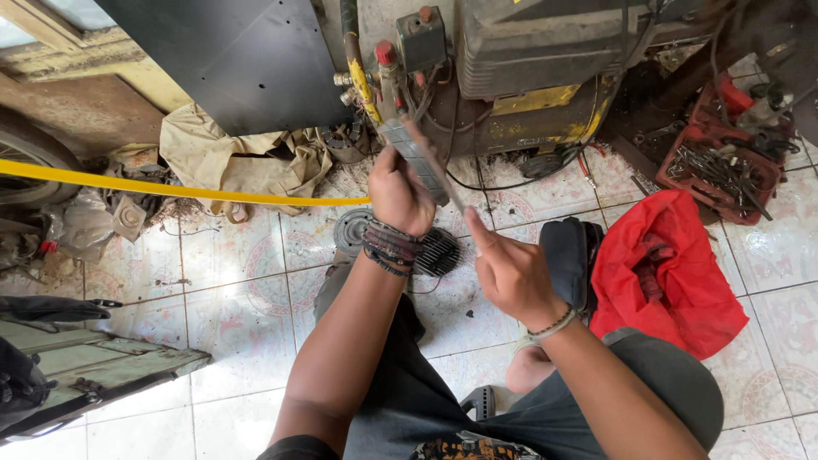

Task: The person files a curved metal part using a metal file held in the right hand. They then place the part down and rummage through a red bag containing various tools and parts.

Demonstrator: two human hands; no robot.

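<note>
My left hand (399,194) is closed around a flat grey metal file (415,152), held up in front of the machine; the tool looks motion-blurred. Dark bracelets wrap that wrist. My right hand (509,271) hovers just right of it and lower, index finger stretched toward the file's lower end, the other fingers loosely curled; it holds nothing that I can see. A thin band circles that wrist. Under both hands a round black finned metal part (436,253) lies on the tiled floor, half hidden by my left wrist.
A grimy yellow and grey machine (520,60) with hoses stands ahead. A yellow hose (170,187) runs across the left. A red cloth bag (673,273) lies right, with a red tray of tools (720,170) beyond. Crumpled beige cloth (230,158) and a tyre (25,162) sit left.
</note>
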